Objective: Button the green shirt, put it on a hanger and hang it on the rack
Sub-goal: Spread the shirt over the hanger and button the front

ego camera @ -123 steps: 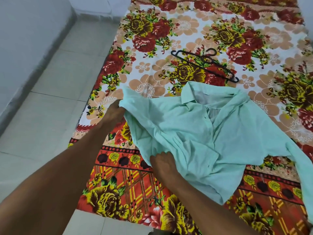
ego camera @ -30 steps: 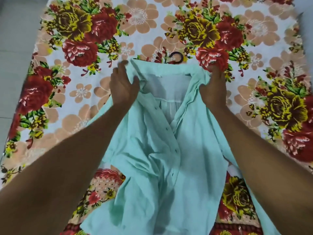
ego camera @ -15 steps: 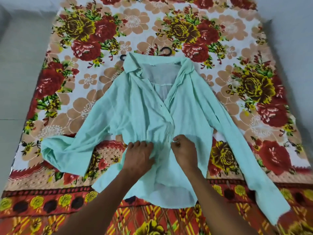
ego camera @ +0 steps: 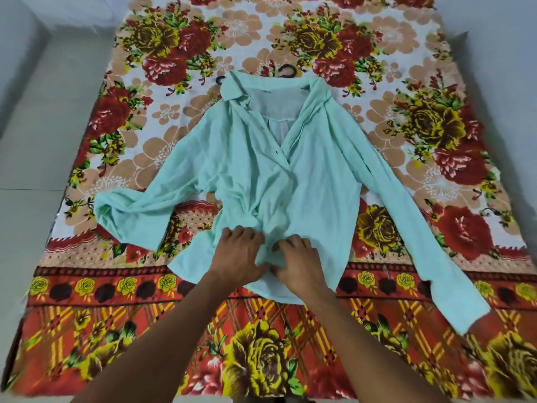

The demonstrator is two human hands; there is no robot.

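The pale green shirt (ego camera: 313, 175) lies front up on the flowered bed sheet (ego camera: 162, 82), collar away from me, both sleeves spread out to the sides. Its front is open at the neck and the two edges overlap lower down. My left hand (ego camera: 239, 255) and my right hand (ego camera: 299, 261) rest side by side on the lower front, near the hem, fingers pinching the bunched cloth at the placket. A black hanger (ego camera: 286, 71) lies under the collar; only its hook and one tip stick out.
The sheet covers a mattress on a pale tiled floor (ego camera: 32, 146) that runs along the left. A grey wall (ego camera: 499, 21) stands at the far right. No rack is in view.
Both hands slid a little toward the hem and closer together on the shirt's lower front. The shirt lies as before, spread out since it was straightened at the collar a second ago.
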